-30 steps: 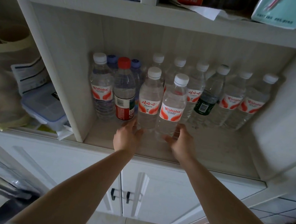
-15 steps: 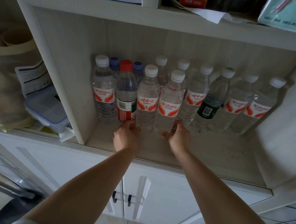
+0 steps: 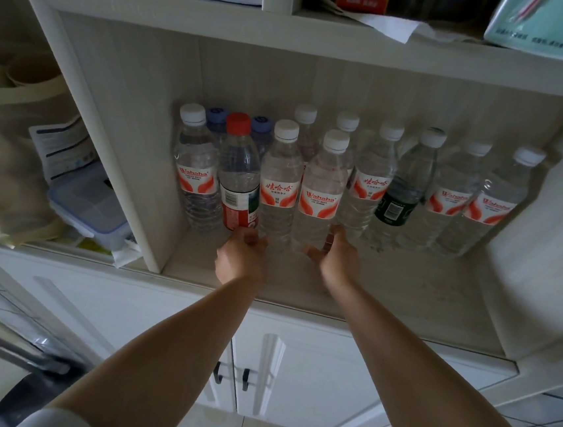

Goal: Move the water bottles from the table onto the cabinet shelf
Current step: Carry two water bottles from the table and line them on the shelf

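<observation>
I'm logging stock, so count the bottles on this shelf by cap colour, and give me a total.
White caps: 9
Blue caps: 2
Red cap: 1
Total on the cabinet shelf: 12 bottles

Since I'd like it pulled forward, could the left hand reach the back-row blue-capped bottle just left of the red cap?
Probably not directly: the blue-capped bottle stands behind the red-capped bottle, blocking the left hand.

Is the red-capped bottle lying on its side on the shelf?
No, the red-capped bottle stands upright on the shelf, between white-capped bottles.
</observation>
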